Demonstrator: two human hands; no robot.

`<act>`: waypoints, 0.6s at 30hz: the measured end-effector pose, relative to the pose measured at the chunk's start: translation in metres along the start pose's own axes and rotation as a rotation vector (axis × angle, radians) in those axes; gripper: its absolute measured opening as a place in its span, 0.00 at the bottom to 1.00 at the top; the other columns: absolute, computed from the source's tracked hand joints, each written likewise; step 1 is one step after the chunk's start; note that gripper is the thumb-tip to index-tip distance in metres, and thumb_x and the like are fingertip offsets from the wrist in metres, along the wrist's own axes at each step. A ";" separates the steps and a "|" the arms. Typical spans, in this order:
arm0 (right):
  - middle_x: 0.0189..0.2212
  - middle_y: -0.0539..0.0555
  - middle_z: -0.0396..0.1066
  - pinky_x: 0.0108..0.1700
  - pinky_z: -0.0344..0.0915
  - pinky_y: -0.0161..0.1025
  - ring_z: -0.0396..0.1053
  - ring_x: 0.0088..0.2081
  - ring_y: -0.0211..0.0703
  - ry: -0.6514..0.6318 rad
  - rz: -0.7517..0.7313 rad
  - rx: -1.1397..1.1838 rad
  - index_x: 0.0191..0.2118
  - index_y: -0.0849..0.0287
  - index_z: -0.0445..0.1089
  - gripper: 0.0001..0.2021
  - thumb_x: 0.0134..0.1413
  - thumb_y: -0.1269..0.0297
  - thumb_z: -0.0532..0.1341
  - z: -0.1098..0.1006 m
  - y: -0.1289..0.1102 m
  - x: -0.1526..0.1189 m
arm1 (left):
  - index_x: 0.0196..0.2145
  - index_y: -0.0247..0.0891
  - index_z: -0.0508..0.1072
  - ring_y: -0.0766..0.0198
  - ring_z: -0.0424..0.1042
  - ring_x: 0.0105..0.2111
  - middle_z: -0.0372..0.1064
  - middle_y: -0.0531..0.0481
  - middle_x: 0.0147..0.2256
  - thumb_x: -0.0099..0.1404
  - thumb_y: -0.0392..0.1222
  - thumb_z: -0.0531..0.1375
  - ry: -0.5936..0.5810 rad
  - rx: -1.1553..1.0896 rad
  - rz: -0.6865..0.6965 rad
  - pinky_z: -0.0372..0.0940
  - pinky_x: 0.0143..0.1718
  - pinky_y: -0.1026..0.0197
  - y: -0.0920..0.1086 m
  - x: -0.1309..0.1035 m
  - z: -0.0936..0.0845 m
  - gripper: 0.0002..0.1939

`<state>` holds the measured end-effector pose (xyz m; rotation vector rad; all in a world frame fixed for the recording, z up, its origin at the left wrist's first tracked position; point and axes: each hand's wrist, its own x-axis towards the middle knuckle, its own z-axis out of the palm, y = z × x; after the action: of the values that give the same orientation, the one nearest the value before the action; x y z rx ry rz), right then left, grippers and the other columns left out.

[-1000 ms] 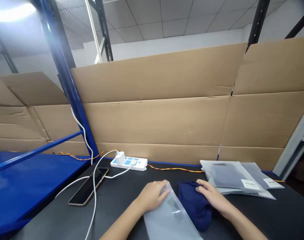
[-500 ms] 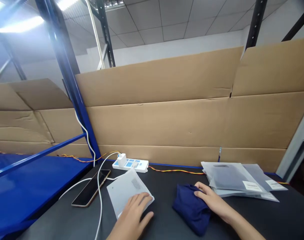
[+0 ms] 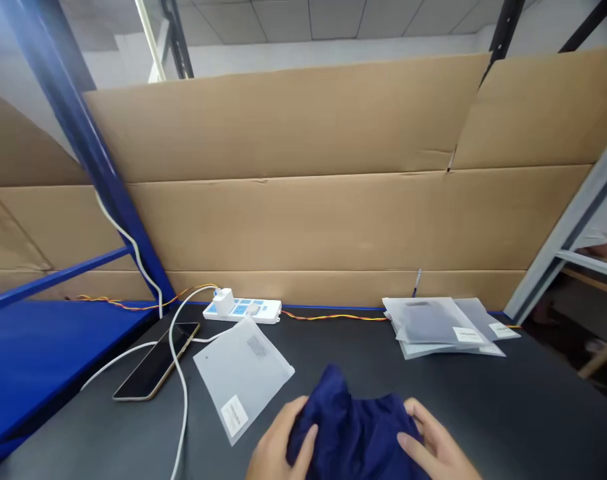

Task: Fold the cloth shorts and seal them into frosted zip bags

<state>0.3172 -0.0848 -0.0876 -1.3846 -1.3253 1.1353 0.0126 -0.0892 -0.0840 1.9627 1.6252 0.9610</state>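
Observation:
A bunched piece of navy blue fabric (image 3: 353,427) is at the bottom middle of the head view, its exact kind unclear. My left hand (image 3: 286,443) grips its left side, thumb in front. On the right side my right hand (image 3: 430,443) pinches the cloth between thumb and fingers. Left of my hands a frosted plastic bag (image 3: 246,377) with a white label lies flat on the black table, touched by neither hand. The lower part of the fabric runs out of view.
Several frosted bags (image 3: 433,327) are stacked at the back right, a pen (image 3: 416,283) behind them. A white power strip (image 3: 263,311) stands by the cardboard wall (image 3: 323,227). A phone (image 3: 156,363) with a white cable (image 3: 184,400) across it lies left on the black table (image 3: 483,413).
My left hand has left the frosted bag and moved right onto the navy fabric. The fabric, flat and folded before, is now lifted and bunched between both hands. The camera view has shifted.

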 end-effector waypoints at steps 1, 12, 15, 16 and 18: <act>0.46 0.58 0.77 0.52 0.71 0.44 0.72 0.53 0.58 0.038 0.000 -0.002 0.47 0.52 0.72 0.26 0.45 0.42 0.68 -0.006 0.004 -0.003 | 0.58 0.48 0.67 0.49 0.74 0.50 0.72 0.44 0.54 0.71 0.51 0.54 0.032 0.048 -0.014 0.72 0.50 0.51 -0.003 0.000 -0.010 0.20; 0.43 0.58 0.77 0.45 0.72 0.38 0.76 0.46 0.52 0.104 -0.163 -0.176 0.47 0.53 0.68 0.19 0.57 0.47 0.61 0.004 -0.003 -0.006 | 0.44 0.45 0.74 0.44 0.74 0.45 0.74 0.42 0.47 0.63 0.46 0.60 -0.038 0.287 0.180 0.68 0.45 0.46 0.055 0.016 0.021 0.11; 0.39 0.57 0.76 0.43 0.72 0.38 0.75 0.43 0.52 0.207 -0.190 -0.272 0.43 0.54 0.70 0.18 0.58 0.45 0.60 -0.008 0.000 -0.004 | 0.38 0.45 0.70 0.53 0.75 0.33 0.73 0.48 0.36 0.70 0.48 0.52 0.118 0.254 -0.035 0.69 0.35 0.54 0.032 0.013 -0.011 0.10; 0.37 0.56 0.75 0.42 0.71 0.38 0.74 0.40 0.51 0.231 -0.204 -0.338 0.42 0.53 0.70 0.17 0.58 0.46 0.60 -0.014 0.000 -0.003 | 0.41 0.46 0.69 0.54 0.75 0.32 0.73 0.48 0.38 0.71 0.50 0.51 0.155 0.261 -0.082 0.69 0.33 0.55 0.020 0.012 -0.024 0.10; 0.36 0.55 0.72 0.40 0.69 0.40 0.72 0.36 0.49 0.254 -0.224 -0.477 0.42 0.52 0.71 0.15 0.58 0.47 0.60 -0.023 0.000 0.001 | 0.50 0.44 0.66 0.49 0.76 0.40 0.70 0.43 0.49 0.70 0.52 0.51 0.324 0.320 -0.068 0.71 0.38 0.52 -0.005 0.011 -0.050 0.16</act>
<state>0.3401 -0.0835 -0.0828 -1.6028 -1.5745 0.4889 -0.0263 -0.0827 -0.0510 2.0134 2.1263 1.0933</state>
